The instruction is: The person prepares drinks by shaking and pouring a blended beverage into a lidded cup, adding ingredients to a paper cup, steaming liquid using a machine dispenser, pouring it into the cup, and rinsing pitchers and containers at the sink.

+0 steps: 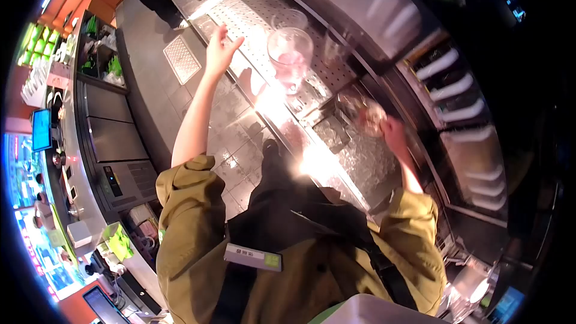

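Evidently, the work is only partway along. A clear cup (290, 51) is stood on the perforated table (240, 7), and something pink can be seen in its lower part; whether ice has been added to it cannot be told through the glare. By the right hand (393, 135), a clear vessel (371, 119), blurred, is grasped over the loose ice (367, 165); its contents cannot be made out. Nothing is held by the left hand (222, 53), which is raised with fingers spread near the table's edge, apart from the cup. As judged from this, the pink portion has been put in and the ice is being dealt with. No lid is seen on the cup, so it would seem to be left unfinished.
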`<state>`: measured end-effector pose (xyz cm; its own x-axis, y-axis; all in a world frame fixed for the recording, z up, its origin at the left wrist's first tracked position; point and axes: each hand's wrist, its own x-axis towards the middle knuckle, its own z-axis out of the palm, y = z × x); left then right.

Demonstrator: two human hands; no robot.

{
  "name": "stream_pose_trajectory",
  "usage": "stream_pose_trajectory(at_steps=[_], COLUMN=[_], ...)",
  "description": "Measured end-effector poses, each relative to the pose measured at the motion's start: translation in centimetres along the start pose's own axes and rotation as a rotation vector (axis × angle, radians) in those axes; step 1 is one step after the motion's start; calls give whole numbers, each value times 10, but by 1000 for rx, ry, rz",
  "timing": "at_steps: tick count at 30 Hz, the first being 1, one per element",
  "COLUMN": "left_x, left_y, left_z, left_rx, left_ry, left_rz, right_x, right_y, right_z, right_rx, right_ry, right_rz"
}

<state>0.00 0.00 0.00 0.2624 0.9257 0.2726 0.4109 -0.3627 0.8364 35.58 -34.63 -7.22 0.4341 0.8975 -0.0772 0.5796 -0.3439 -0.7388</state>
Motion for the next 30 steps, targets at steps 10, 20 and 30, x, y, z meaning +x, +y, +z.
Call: stream_pose_trajectory(at_steps=[10, 20, 30], left_x=[66, 37, 2], left_y=[-121, 71, 123], left_z=[86, -18, 15], left_rx=[-368, -607, -288], left_ry=[-346, -309, -496], left_rz=[-243, 103, 457], right_x=[8, 65, 60], right_y=[-78, -221, -218], right_z=[136, 167, 153], right_rx=[-695, 281, 296], right_ry=[-423, 252, 98], right_rz=[368, -47, -13])
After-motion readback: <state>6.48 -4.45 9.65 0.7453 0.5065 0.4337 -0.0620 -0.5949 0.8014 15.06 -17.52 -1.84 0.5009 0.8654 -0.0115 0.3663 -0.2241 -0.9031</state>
